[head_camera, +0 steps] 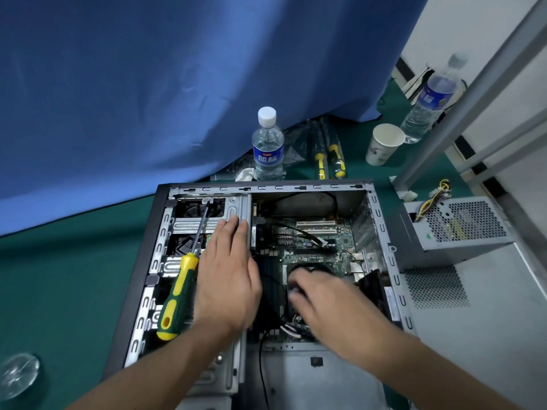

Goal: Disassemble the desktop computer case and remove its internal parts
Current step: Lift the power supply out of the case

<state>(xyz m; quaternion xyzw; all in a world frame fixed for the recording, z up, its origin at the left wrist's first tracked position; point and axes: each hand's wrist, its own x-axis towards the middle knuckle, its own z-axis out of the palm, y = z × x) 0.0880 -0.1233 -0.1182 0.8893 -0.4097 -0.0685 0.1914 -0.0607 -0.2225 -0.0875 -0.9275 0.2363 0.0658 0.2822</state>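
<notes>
The open desktop case (381, 220) lies on its side on the green table, its motherboard (313, 244) exposed. My left hand (228, 273) lies flat with straight fingers on the metal drive cage (189, 226). My right hand (328, 303) reaches down onto a black round part (310, 269) over the motherboard, perhaps the CPU cooler; its fingers are blurred and their hold is unclear. A green and yellow screwdriver (180, 288) rests across the drive cage beside my left hand. A removed grey power supply (455, 226) with loose wires sits right of the case.
A water bottle (268, 146) stands behind the case, with more screwdrivers (328, 158) in a bag, a paper cup (383, 145) and a second bottle (429, 102). A blue curtain hangs behind. A glass dish (17, 374) sits front left. A perforated metal panel (438, 288) lies right.
</notes>
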